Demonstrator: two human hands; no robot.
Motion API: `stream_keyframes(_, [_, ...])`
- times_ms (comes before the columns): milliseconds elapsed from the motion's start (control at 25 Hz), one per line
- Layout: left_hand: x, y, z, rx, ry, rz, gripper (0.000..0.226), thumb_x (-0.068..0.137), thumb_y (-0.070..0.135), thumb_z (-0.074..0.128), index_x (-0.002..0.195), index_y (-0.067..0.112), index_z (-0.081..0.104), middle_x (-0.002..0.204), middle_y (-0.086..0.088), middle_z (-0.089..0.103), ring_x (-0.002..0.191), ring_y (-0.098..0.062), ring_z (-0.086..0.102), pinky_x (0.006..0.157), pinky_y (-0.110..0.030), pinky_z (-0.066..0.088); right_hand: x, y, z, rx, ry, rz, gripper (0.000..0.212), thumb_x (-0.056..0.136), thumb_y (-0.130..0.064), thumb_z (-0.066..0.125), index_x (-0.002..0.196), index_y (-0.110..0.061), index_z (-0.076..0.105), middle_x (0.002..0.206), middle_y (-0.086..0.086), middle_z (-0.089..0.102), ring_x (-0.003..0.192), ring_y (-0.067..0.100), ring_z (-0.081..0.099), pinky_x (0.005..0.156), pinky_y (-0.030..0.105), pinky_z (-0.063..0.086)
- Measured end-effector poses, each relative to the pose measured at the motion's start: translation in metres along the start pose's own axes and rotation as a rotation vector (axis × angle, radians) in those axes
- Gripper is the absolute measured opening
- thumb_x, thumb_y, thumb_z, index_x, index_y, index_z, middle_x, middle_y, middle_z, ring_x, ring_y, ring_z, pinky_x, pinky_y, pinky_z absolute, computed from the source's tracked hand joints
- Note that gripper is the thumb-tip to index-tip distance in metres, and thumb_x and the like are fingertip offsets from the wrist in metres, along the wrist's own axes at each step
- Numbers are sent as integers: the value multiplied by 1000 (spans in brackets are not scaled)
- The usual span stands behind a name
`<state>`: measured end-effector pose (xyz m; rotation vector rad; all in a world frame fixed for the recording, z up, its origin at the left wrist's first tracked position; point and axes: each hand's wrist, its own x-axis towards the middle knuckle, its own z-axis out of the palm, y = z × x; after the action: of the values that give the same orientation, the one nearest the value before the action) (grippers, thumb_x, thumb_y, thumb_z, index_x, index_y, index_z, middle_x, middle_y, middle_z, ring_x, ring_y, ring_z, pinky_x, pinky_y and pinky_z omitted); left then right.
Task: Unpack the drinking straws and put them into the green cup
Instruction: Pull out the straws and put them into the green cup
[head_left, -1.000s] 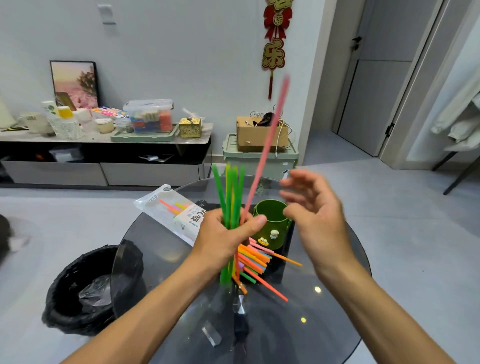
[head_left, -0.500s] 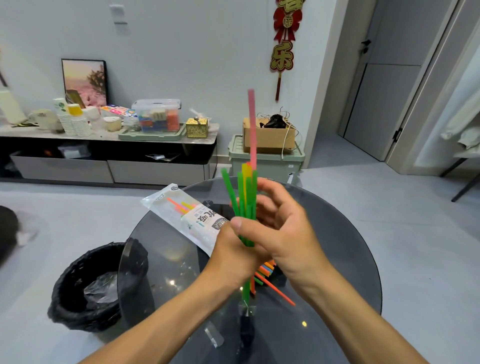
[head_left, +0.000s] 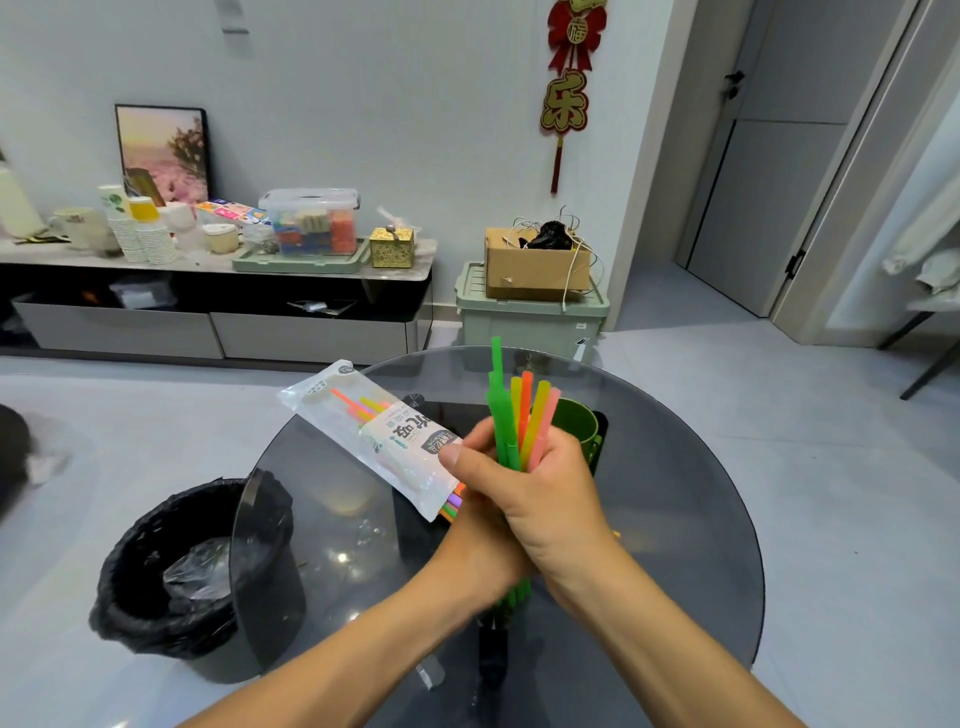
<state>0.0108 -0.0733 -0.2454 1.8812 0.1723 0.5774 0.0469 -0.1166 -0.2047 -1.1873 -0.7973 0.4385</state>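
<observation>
The straws (head_left: 519, 415) are held upright in both closed grips, right hand (head_left: 540, 499) over left hand (head_left: 478, 545); the cup (head_left: 579, 428) lies just beyond, at one o'clock, nearer the right.

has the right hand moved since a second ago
Yes. The right hand was open beside the green cup; it now grips the straw bundle, left of the cup.

Even indoor light; glare spots on glass table (head_left: 675, 519); edges bowed.

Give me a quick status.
Both hands, right hand and left hand, grip straw bundle upright. Green cup right behind, empty-looking. Nothing blocking.
</observation>
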Motion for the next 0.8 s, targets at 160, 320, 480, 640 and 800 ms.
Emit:
stream_keyframes(160, [-4,-11,5,-11,216,-32,12,67,10,59,77,9,66,72,1,62,71,-8,53,59,-11,46,6,-7,-2,7,134,98,54,75,-41,81,47,-17,41,41,-2,33,38,10,28,43,22,28])
stream_keyframes(320, [1,-5,2,-135,93,-110,27,61,15,83,80,21,66,71,7,69,67,-7,62,66,-25,53,35,-45,-32,200,125,84,49,83,-31,76,55,-22,36,39,-2,28,29,13,24,36,19,23])
stream_keyframes(480, [-1,-10,11,-162,34,-70,33,58,12,81,77,30,62,72,13,68,70,2,62,65,-20,53,7,-38,-32,144,31,135,43,71,-18,80,55,-11,40,43,6,29,39,18,27,43,28,23])
stream_keyframes(640, [-1,-12,19,-94,106,-140,17,61,10,68,72,19,58,66,8,65,67,-4,60,63,-24,51,-2,-33,-24,136,9,91,42,70,-12,78,57,1,41,46,9,31,43,25,27,47,34,26])
stream_keyframes(800, [-1,-11,21,-70,103,-109,15,71,9,54,67,22,47,62,22,59,60,8,50,64,-14,46,-8,-18,-21,-10,76,101,45,68,-24,78,48,-17,38,43,2,24,38,18,19,44,31,16])
